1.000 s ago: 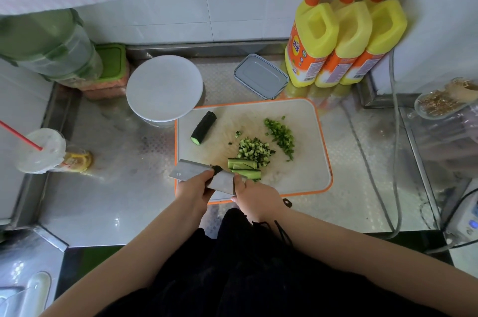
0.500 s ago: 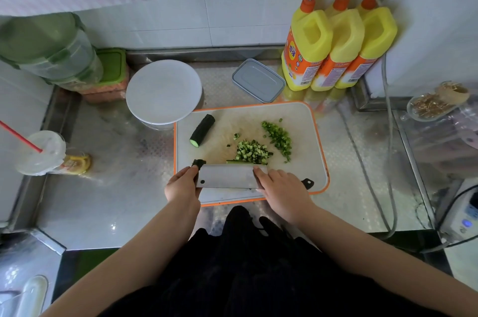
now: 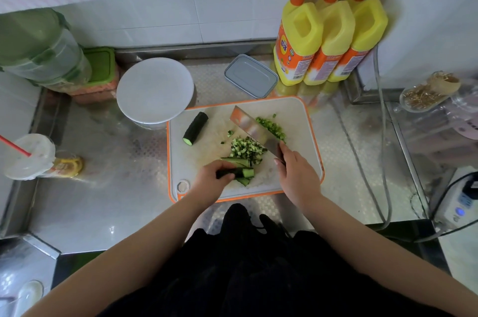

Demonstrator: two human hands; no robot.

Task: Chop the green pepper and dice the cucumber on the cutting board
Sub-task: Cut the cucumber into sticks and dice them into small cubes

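Note:
A white cutting board (image 3: 297, 115) with an orange rim lies on the steel counter. My left hand (image 3: 210, 178) grips a bundle of cucumber strips (image 3: 241, 170) near the board's front. My right hand (image 3: 297, 173) holds a cleaver (image 3: 252, 129) by its handle, the blade raised and angled away over the board. A heap of diced cucumber (image 3: 245, 148) sits in the middle. Chopped green pepper (image 3: 271, 126) lies behind the blade. A whole cucumber piece (image 3: 195, 128) rests at the board's far left.
A round white lid (image 3: 155, 90) on a container touches the board's far left corner. A grey lidded box (image 3: 251, 76) and three yellow pump bottles (image 3: 328, 39) stand behind. A drink cup with a straw (image 3: 29, 156) is at the left. Cables (image 3: 382, 151) run along the right.
The cleaver was lying flat across the strips under both hands; now my right hand has lifted it, blade pointing away. My left hand has closed on the cucumber strips.

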